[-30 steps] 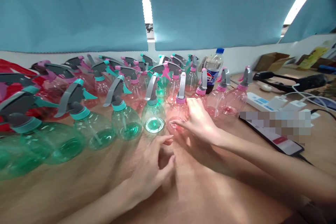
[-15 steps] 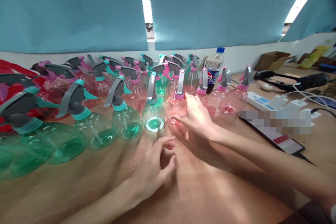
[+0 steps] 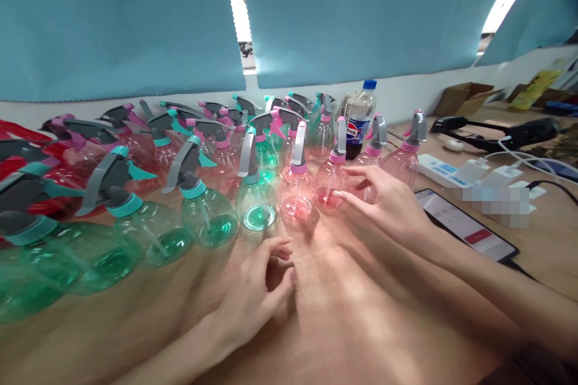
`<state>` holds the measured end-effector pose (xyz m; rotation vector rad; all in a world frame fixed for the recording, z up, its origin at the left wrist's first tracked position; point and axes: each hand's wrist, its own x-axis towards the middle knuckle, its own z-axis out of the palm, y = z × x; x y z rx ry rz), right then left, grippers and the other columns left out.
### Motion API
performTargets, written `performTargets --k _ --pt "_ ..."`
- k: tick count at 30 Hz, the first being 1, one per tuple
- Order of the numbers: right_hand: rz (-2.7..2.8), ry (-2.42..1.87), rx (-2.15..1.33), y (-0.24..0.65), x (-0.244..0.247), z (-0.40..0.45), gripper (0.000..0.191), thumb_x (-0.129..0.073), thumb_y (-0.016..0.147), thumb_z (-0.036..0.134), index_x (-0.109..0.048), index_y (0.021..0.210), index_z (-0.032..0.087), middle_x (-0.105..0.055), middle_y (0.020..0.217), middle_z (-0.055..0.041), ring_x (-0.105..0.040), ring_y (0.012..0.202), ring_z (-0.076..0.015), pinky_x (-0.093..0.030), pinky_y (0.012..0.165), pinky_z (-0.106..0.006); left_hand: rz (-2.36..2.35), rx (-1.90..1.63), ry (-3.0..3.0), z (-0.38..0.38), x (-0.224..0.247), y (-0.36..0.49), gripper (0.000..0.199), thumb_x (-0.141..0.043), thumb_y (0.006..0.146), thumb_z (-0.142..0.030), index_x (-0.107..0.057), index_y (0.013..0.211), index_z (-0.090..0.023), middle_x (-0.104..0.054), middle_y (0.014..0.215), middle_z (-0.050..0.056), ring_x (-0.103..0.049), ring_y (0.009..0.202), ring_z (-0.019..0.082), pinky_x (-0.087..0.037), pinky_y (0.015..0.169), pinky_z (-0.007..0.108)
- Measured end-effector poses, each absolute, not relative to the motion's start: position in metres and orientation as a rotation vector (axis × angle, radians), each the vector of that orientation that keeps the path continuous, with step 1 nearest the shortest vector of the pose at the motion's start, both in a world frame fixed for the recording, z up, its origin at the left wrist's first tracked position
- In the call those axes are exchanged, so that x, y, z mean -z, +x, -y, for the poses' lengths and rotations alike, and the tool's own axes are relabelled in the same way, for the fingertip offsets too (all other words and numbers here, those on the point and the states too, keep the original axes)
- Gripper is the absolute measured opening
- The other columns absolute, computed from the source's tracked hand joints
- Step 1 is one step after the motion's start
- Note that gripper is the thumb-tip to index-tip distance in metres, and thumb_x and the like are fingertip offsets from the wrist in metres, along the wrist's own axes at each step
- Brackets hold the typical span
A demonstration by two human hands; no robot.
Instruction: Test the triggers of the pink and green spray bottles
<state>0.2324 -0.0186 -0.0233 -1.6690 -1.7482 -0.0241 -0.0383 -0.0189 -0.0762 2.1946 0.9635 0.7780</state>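
My right hand (image 3: 392, 201) is stretched forward with thumb and fingers apart and nothing in its grasp. Its fingertips lie in front of a pink spray bottle (image 3: 374, 150), partly covering it; whether they touch it I cannot tell. Just left of that hand stand two more pink spray bottles, one nearer (image 3: 295, 189) and one close to my thumb (image 3: 329, 183). Resting on the table with loosely curled, parted fingers, my left hand (image 3: 255, 292) holds nothing. The closest bottle to it is a green spray bottle (image 3: 256, 201) with a grey and teal trigger head.
Several green and pink spray bottles crowd the left and back, with red plastic (image 3: 56, 186) among them. A cola bottle (image 3: 359, 123) stands behind. To the right are another pink bottle (image 3: 401, 162), a phone (image 3: 469, 225), a power strip (image 3: 445, 171), a black headset-like object (image 3: 497, 135) and a cardboard box (image 3: 463, 99).
My right hand has left the pink spray bottle beside the green one and moved right, its fingers apart. That bottle stands upright on the table. My left hand has hardly moved.
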Motion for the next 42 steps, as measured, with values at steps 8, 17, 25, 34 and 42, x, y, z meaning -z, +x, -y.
performTargets --k 8,17,25,34,42 --pt "1.691 -1.732 -0.067 0.266 0.036 0.008 0.046 -0.062 0.085 0.043 -0.06 0.122 0.016 -0.071 0.107 -0.0125 -0.069 0.087 -0.0279 -0.054 0.073 -0.041 -0.9 -0.758 2.24 0.001 0.074 0.01 0.022 -0.053 0.09 -0.021 -0.052 0.112 -0.02 -0.063 0.088 0.001 -0.061 0.067 0.013 -0.051 0.059 0.025" --pt "1.709 -1.545 -0.233 0.252 0.047 -0.033 0.069 -0.07 0.078 0.049 -0.048 0.136 0.017 -0.058 0.133 -0.017 -0.055 0.122 -0.0339 -0.045 0.099 -0.05 -0.948 -0.69 2.341 -0.016 0.075 0.047 0.02 -0.051 0.087 -0.021 -0.056 0.106 -0.019 -0.056 0.07 -0.004 -0.055 0.06 0.013 -0.041 0.058 0.025" --pt "1.731 -1.548 -0.246 0.255 0.057 -0.042 0.071 -0.068 0.079 0.049 -0.044 0.138 0.018 -0.061 0.127 -0.0185 -0.06 0.114 -0.0367 -0.049 0.091 -0.051 -1.023 -0.559 2.344 -0.021 0.079 0.048 0.05 -0.053 0.088 -0.031 -0.044 0.135 -0.017 -0.06 0.073 -0.003 -0.057 0.062 0.015 -0.041 0.061 0.027" --pt "1.72 -1.56 -0.263 0.251 0.048 -0.028 0.058 -0.068 0.079 0.046 -0.053 0.127 0.017 -0.066 0.115 -0.0158 -0.063 0.107 -0.035 -0.05 0.087 -0.048 -1.078 -0.504 2.296 -0.023 0.081 0.049 0.068 -0.053 0.089 -0.036 -0.027 0.149 -0.018 -0.061 0.068 -0.005 -0.057 0.06 0.015 -0.038 0.057 0.025" --pt "1.735 -1.613 -0.212 0.252 0.048 -0.016 0.063 -0.066 0.08 0.048 -0.047 0.134 0.02 -0.067 0.113 -0.0148 -0.066 0.099 -0.0342 -0.05 0.08 -0.047 -1.036 -0.578 2.265 -0.022 0.079 0.048 0.058 -0.052 0.089 -0.027 -0.031 0.144 -0.019 -0.06 0.071 -0.006 -0.057 0.062 0.015 -0.04 0.06 0.025"
